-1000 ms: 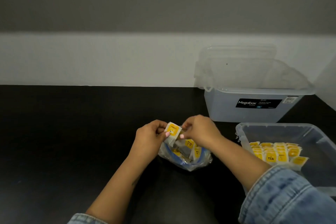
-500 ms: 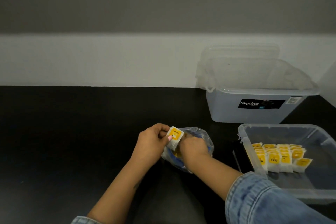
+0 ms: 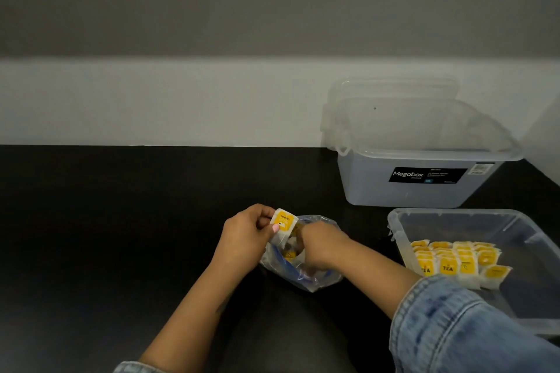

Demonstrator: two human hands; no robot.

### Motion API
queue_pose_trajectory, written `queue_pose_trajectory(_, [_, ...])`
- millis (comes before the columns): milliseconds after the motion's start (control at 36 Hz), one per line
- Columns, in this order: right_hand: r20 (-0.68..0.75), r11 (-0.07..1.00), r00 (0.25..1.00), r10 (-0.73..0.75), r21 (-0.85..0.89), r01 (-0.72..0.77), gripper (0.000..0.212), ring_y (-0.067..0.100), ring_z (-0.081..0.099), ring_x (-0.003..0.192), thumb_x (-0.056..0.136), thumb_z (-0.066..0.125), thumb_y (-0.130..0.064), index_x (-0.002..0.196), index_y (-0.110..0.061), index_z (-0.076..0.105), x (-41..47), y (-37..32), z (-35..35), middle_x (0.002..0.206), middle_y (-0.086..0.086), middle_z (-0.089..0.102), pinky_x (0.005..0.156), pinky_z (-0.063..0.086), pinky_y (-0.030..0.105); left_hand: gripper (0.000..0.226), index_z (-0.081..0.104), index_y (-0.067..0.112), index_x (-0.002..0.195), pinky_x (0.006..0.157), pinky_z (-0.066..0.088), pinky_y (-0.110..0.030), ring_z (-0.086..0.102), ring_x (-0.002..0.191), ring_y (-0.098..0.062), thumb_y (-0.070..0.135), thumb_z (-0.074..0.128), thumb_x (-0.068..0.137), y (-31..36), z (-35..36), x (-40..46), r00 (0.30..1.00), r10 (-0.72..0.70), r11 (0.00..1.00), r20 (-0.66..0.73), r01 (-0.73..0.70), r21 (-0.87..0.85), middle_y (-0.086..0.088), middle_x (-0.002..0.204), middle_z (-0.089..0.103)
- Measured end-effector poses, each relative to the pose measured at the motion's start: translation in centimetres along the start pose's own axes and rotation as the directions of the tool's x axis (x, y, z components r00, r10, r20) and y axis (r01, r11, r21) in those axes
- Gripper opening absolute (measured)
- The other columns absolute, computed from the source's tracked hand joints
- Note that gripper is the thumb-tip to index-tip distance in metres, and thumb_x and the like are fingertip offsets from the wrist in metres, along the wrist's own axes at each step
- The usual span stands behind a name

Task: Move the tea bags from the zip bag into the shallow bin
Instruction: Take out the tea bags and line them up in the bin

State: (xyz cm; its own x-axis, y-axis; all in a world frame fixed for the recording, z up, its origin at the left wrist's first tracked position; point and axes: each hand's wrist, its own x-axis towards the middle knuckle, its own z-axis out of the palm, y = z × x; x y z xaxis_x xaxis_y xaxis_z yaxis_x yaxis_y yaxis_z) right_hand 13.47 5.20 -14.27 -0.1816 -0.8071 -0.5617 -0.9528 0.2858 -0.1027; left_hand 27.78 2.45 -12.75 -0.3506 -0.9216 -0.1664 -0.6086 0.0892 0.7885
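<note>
A clear zip bag point(image 3: 315, 280) with a blue seal lies on the black table, mouth open. My left hand point(image 3: 245, 236) pinches a yellow and white tea bag point(image 3: 284, 220) at the bag's left edge. My right hand point(image 3: 321, 244) is pushed into the bag's mouth among more yellow tea bags point(image 3: 290, 254); its fingers are hidden inside. To the right stands the shallow clear bin point(image 3: 397, 221), with several yellow tea bags point(image 3: 454, 260) lined up in rows inside it.
A taller clear storage box point(image 3: 418, 188) with a Megabox label and lids leaning behind it stands at the back right, just beyond the shallow bin. A white wall runs along the table's far edge. My denim sleeve point(image 3: 460, 327) covers the bin's near corner.
One second ago both hands held the tea bag above the zip bag. My right hand then let go and dipped into the bag, where it stays; my left hand keeps the tea bag.
</note>
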Motion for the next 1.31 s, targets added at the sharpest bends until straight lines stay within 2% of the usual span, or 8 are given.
queue_pose_trajectory(278, [0.052,0.998,0.998,-0.030,-0.056,0.033,0.037,0.021,0.058,0.106,0.087,0.064,-0.019,0.123,-0.011,0.059,0.3,0.2,-0.9,0.116,0.008,0.061,0.091,0.048,0.031,0.017,0.059,0.031,0.103,0.084,0.055,-0.031,0.062,0.088,-0.002,0.022,0.062,0.089,0.2,0.3,0.2,1.000,0.003,1.000,-0.018,-0.003,0.011,0.011,0.091,0.065])
queue_pose_trajectory(472, [0.151,0.995,0.985,0.082,-0.074,-0.071,0.059,0.032,0.048,0.123,0.086,0.065,-0.020,0.138,-0.007,0.041,1.3,-0.8,-1.3,0.134,0.015,0.047,0.104,0.040,0.042,0.017,0.059,0.031,0.104,0.085,0.055,-0.032,0.062,0.088,-0.002,0.022,0.061,0.089,0.5,0.3,0.3,1.000,0.001,1.000,-0.018,-0.001,-0.007,0.011,0.092,0.065])
queue_pose_trajectory(667, [-0.174,0.988,0.974,-0.144,0.031,0.152,0.032,0.019,0.061,0.096,0.088,0.065,-0.023,0.119,-0.019,0.062,-0.1,1.6,-2.6,0.109,0.004,0.063,0.079,0.050,0.030,0.016,0.060,0.030,0.103,0.082,0.056,-0.031,0.061,0.088,-0.003,0.021,0.060,0.090,0.4,-0.1,0.5,0.996,0.020,0.998,-0.092,-0.024,-0.049,0.011,0.095,0.063])
queue_pose_trajectory(806, [-0.248,0.919,0.950,-0.190,0.295,0.261,0.020,0.007,0.059,0.075,0.084,0.070,-0.023,0.104,-0.023,0.068,-1.4,3.2,-4.8,0.091,-0.005,0.064,0.074,0.051,0.026,0.018,0.061,0.028,0.107,0.081,0.057,-0.032,0.063,0.087,-0.005,0.021,0.058,0.091,0.7,-0.4,1.0,0.988,0.014,0.998,-0.157,-0.024,-0.065,0.011,0.097,0.064])
queue_pose_trajectory(889, [-0.264,0.826,0.945,-0.193,0.476,0.302,0.011,0.003,0.059,0.057,0.085,0.070,-0.018,0.081,-0.024,0.062,-2.4,4.1,-5.9,0.075,-0.006,0.063,0.056,0.050,0.019,0.016,0.062,0.026,0.105,0.077,0.058,-0.032,0.064,0.086,-0.007,0.020,0.058,0.091,1.1,-0.1,1.2,0.989,0.020,0.993,-0.149,-0.037,-0.111,0.009,0.095,0.065])
queue_pose_trajectory(1028, [-0.323,0.664,0.934,-0.155,0.666,0.340,0.010,0.000,0.056,0.041,0.086,0.069,-0.013,0.083,-0.020,0.063,-3.8,5.3,-7.0,0.067,0.000,0.063,0.043,0.044,0.012,0.013,0.063,0.019,0.103,0.065,0.059,-0.028,0.069,0.084,-0.015,0.015,0.053,0.094,2.6,1.3,0.8,0.999,-0.018,0.943,0.029,0.027,-0.332,-0.003,0.096,0.069])
queue_pose_trajectory(1167, [-0.371,0.645,0.928,-0.038,0.700,0.306,0.009,0.006,0.058,0.051,0.085,0.070,-0.017,0.087,-0.018,0.061,-3.9,6.1,-6.6,0.077,0.003,0.065,0.046,0.048,0.016,0.019,0.064,0.013,0.107,0.066,0.059,-0.032,0.071,0.077,-0.017,0.019,0.050,0.096,4.5,3.0,0.4,0.974,-0.038,0.825,0.224,0.157,-0.542,-0.005,0.085,0.073])
queue_pose_trajectory(1306, [-0.389,0.585,0.918,0.071,0.762,0.278,0.013,0.008,0.059,0.049,0.085,0.070,-0.015,0.095,-0.013,0.062,-3.9,7.4,-5.7,0.074,0.006,0.065,0.047,0.051,0.019,0.028,0.063,0.015,0.110,0.070,0.058,-0.034,0.070,0.092,-0.025,0.035,0.051,0.094,5.5,4.3,0.4,0.950,-0.040,0.733,0.310,0.239,-0.637,-0.010,0.101,0.071])
